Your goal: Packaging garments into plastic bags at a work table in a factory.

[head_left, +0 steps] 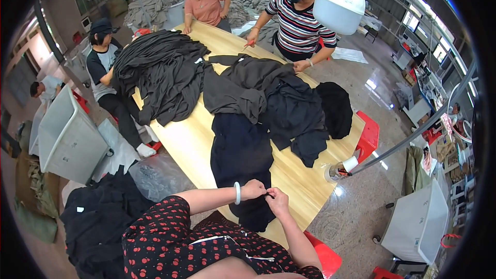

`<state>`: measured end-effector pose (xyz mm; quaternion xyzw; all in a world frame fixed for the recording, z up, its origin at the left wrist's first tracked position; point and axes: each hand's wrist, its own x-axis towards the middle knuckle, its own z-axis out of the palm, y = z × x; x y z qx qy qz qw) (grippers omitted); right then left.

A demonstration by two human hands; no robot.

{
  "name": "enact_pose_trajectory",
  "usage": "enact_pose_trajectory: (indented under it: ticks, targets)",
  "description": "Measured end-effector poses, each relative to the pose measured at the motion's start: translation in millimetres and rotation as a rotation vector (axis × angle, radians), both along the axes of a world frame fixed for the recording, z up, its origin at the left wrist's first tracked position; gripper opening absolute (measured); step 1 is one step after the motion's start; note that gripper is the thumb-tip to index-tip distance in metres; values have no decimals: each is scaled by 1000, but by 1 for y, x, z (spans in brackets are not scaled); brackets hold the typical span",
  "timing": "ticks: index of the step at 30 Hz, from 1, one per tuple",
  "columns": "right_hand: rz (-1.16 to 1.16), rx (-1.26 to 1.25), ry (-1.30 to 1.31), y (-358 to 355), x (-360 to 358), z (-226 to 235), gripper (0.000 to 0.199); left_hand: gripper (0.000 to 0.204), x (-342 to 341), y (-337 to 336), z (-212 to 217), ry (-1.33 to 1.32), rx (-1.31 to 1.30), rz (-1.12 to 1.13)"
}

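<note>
A dark navy knitted garment (240, 144) lies lengthwise on the near part of the wooden table, its lower end hanging over the edge toward me. Above that lower end my two hands meet. My left hand (253, 189), below a pale bangle, is closed with its fingertips pinched together. Facing it, my right hand (279, 201) pinches too. A small dark bit of the garment shows between the fingertips; its exact part is too small to tell. Just beyond lie more dark garments (294, 108), bunched and overlapping.
A large heap of dark grey garments (165, 67) covers the far left of the table (181, 144). Several people stand or sit around it. A clear cup of tools (338, 170) stands at the right edge. White bulbs (338, 2) hang overhead. More dark clothes (103, 217) are piled at my left.
</note>
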<state>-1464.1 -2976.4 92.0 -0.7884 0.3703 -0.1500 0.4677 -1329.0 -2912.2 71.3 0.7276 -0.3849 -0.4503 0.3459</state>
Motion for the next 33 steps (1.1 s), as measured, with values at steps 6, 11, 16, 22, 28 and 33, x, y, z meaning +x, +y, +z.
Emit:
enact_pose_trajectory:
  ticks: [6, 11, 16, 22, 28, 33]
  targets:
    - [196, -201, -33, -2, -8, -2, 16, 18, 3, 1, 6, 64, 44, -55]
    - [237, -247, -32, 5, -4, -1, 11, 18, 1, 7, 7, -422, -120, -330]
    - [245, -365, -35, 7, 0, -2, 10, 19, 0, 13, 18, -405, -103, -403]
    - [273, -383, 5, 6, 6, 4, 10, 12, -8, 25, 7, -513, -269, -310]
    - [272, -373, 35, 15, -4, 0, 8, 10, -23, 31, -4, -481, -311, -193]
    - [267, -318, 24, 23, -7, -4, 13, 8, -25, 38, 3, -488, -399, -93]
